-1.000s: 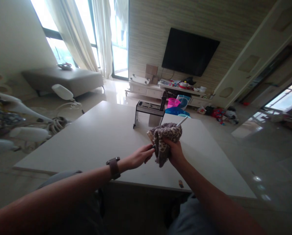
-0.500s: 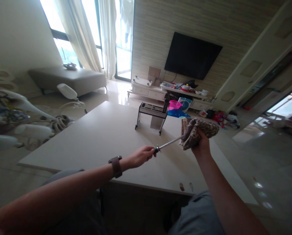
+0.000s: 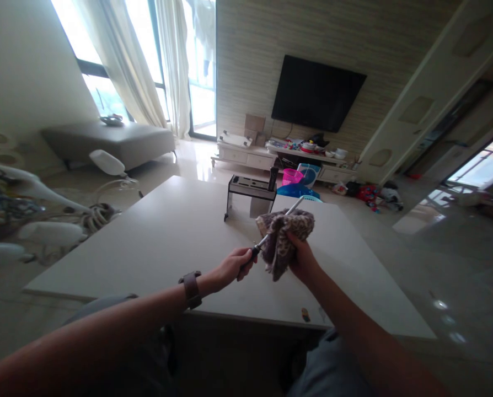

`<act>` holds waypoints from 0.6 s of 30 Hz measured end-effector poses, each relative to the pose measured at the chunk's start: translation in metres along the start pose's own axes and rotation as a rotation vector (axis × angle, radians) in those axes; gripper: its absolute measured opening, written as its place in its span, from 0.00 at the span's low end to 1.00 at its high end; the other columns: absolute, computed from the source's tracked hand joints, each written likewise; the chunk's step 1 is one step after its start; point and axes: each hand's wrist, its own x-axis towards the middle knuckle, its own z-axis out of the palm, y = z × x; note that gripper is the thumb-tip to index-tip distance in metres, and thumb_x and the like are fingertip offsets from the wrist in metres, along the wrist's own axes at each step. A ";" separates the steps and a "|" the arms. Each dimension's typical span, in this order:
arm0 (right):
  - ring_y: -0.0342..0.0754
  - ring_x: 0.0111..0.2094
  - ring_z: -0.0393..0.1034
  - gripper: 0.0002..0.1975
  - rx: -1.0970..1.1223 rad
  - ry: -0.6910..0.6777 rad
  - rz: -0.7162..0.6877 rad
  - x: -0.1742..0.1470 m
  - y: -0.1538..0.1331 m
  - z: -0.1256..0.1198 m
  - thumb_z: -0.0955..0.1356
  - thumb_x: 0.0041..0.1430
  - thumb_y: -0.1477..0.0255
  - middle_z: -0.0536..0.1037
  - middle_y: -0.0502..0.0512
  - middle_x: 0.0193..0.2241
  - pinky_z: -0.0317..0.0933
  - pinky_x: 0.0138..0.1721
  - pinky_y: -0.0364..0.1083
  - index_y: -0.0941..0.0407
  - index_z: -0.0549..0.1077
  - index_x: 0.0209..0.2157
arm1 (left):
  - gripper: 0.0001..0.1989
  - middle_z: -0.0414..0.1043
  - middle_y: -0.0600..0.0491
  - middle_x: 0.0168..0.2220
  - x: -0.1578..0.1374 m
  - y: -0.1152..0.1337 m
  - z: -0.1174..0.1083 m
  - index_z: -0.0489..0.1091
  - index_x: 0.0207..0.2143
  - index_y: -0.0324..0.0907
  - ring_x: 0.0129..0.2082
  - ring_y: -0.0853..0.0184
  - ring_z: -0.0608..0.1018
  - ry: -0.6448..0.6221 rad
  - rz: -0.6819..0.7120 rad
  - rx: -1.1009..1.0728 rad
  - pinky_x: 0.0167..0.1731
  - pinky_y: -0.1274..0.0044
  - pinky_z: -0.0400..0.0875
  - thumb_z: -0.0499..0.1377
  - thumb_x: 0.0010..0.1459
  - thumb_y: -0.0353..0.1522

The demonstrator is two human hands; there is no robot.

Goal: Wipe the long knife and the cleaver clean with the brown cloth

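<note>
- Left hand (image 3: 235,266) grip closed on the rod's (image 3: 293,206) dark handle, held above the tabletop (image 3: 167,231)
- Right hand (image 3: 300,258) clamps the cloth (image 3: 283,234) round the rod
- Risk: a hard pull could jerk the rod's tip into the rack (image 3: 250,192) behind

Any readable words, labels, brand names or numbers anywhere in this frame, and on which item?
None can be read.
Steel rod, cloth and rack: no lettering visible.
Watch: face turned away.
Cardboard box and clutter on the TV shelf: too small and blurred.
</note>
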 end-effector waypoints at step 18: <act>0.52 0.30 0.80 0.16 0.070 0.297 -0.277 0.039 -0.037 -0.020 0.79 0.41 0.74 0.85 0.55 0.31 0.78 0.38 0.53 0.60 0.80 0.36 | 0.23 0.54 0.61 0.21 -0.004 0.012 0.005 0.67 0.33 0.39 0.19 0.75 0.57 -0.072 -0.036 0.178 0.17 0.80 0.49 0.54 0.62 0.51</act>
